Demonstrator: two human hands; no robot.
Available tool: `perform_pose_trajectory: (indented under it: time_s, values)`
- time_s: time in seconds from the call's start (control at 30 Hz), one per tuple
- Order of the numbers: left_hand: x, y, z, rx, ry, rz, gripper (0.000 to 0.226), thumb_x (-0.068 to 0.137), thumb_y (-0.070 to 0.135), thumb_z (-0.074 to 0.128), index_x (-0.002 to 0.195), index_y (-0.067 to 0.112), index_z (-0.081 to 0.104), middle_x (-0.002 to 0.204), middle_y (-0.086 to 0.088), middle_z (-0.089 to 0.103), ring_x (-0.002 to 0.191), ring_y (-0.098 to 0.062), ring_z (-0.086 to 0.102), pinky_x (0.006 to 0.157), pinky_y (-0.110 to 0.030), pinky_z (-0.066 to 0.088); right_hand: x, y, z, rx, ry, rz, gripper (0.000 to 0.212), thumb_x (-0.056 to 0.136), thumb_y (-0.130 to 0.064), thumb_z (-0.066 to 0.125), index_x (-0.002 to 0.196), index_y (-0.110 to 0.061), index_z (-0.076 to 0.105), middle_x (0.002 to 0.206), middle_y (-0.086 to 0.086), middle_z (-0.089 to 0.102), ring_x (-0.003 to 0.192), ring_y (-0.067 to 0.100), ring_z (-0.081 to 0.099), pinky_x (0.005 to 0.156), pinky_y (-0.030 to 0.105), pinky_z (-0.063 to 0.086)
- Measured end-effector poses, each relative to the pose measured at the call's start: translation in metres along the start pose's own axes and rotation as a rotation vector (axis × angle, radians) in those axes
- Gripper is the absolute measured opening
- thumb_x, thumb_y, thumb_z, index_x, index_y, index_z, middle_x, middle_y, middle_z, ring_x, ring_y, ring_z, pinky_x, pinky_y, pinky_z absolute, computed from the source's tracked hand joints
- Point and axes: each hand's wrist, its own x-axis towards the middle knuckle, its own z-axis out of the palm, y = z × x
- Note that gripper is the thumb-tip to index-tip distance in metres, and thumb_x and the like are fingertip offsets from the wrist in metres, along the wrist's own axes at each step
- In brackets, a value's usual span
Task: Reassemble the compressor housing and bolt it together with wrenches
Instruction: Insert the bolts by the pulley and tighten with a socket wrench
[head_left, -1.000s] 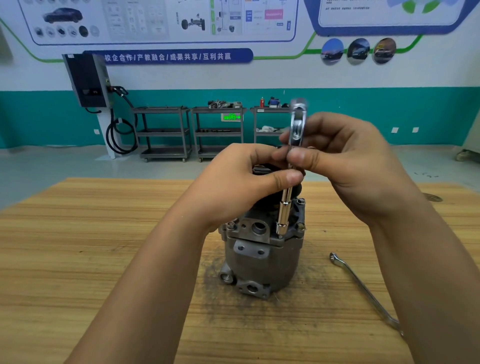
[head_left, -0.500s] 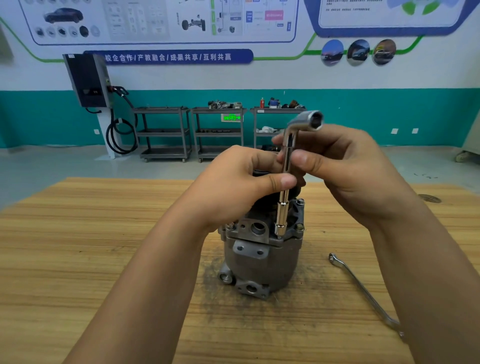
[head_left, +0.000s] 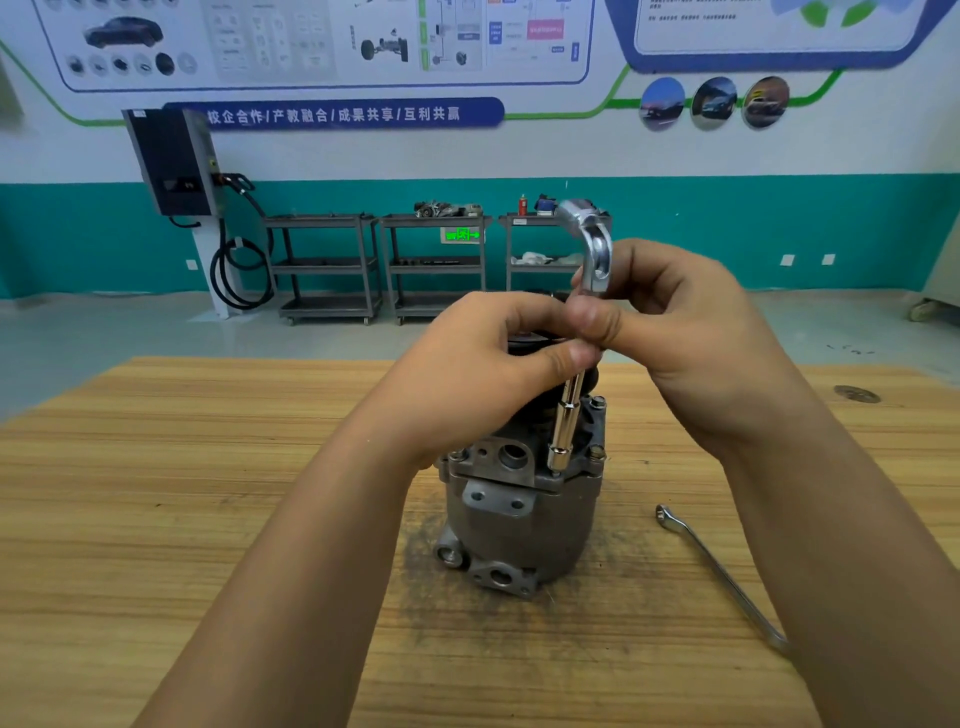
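The compressor (head_left: 519, 525) stands upright on the table (head_left: 208, 493), cover (head_left: 485, 453) already on, bolts (head_left: 596, 453) in the rim. The left hand (head_left: 483, 374) and right hand (head_left: 691, 338) both pinch the socket wrench (head_left: 563, 431) shaft, set on one front bolt. Tightening seems underway; other bolts probably wait.

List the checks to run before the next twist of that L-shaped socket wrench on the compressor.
1. Socket wrench lower end seated at the top flange of the compressor housing: ok.
2. Left hand and right hand both pinching the shaft: ok.
3. Housing standing on the table: ok.
4. Flat wrench lying apart from the housing, to its right: ok.
5. Flange bolts fully tight: cannot tell.
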Motion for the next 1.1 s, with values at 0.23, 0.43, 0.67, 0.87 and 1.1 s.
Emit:
perform_pose_trajectory:
  time_s: [0.23, 0.43, 0.67, 0.87, 1.1]
  values:
    - [0.003, -0.003, 0.005, 0.044, 0.123, 0.004, 0.012, 0.077, 0.027, 0.075, 0.088, 0.023, 0.073, 0.084, 0.011, 0.073, 0.081, 0.002, 0.066, 0.076, -0.023, 0.053, 0.000, 0.002, 0.003, 0.073, -0.041, 0.014, 0.011, 0.072, -0.026, 0.067, 0.083, -0.028, 0.065, 0.082, -0.014, 0.067, 0.090, 0.007, 0.064, 0.080, 0.026, 0.051]
    - [0.002, -0.004, -0.002, 0.022, 0.020, -0.018, 0.014, 0.087, 0.018, 0.064, 0.088, 0.028, 0.073, 0.088, 0.012, 0.074, 0.084, 0.000, 0.068, 0.081, -0.022, 0.053, 0.000, 0.003, -0.006, 0.157, -0.197, -0.003, 0.022, 0.083, -0.012, 0.055, 0.089, -0.026, 0.071, 0.102, -0.007, 0.068, 0.103, 0.011, 0.063, 0.080, 0.023, 0.052]
    - [0.001, -0.001, 0.001, -0.024, 0.031, 0.006, 0.014, 0.080, 0.022, 0.074, 0.093, 0.019, 0.073, 0.087, 0.008, 0.074, 0.086, -0.004, 0.069, 0.084, -0.032, 0.055, 0.002, 0.009, 0.001, 0.171, -0.057, 0.040, 0.010, 0.069, -0.018, 0.068, 0.077, -0.017, 0.063, 0.076, -0.007, 0.064, 0.078, 0.009, 0.061, 0.071, 0.024, 0.051]
    - [0.004, -0.005, 0.004, -0.007, 0.129, 0.013, 0.010, 0.073, 0.024, 0.078, 0.080, 0.021, 0.071, 0.081, 0.011, 0.073, 0.080, -0.002, 0.067, 0.078, -0.027, 0.054, 0.001, 0.005, 0.001, 0.181, -0.066, 0.023, 0.012, 0.072, -0.019, 0.067, 0.083, -0.019, 0.063, 0.072, -0.014, 0.067, 0.076, 0.001, 0.064, 0.068, 0.016, 0.050]
    - [0.001, -0.004, -0.003, -0.031, 0.002, -0.012, 0.014, 0.087, 0.015, 0.064, 0.087, 0.027, 0.072, 0.084, 0.010, 0.074, 0.082, -0.002, 0.069, 0.079, -0.023, 0.055, 0.001, 0.007, -0.003, 0.242, -0.189, 0.007, 0.025, 0.082, -0.011, 0.054, 0.087, -0.026, 0.073, 0.095, -0.010, 0.071, 0.099, 0.007, 0.064, 0.082, 0.020, 0.049]
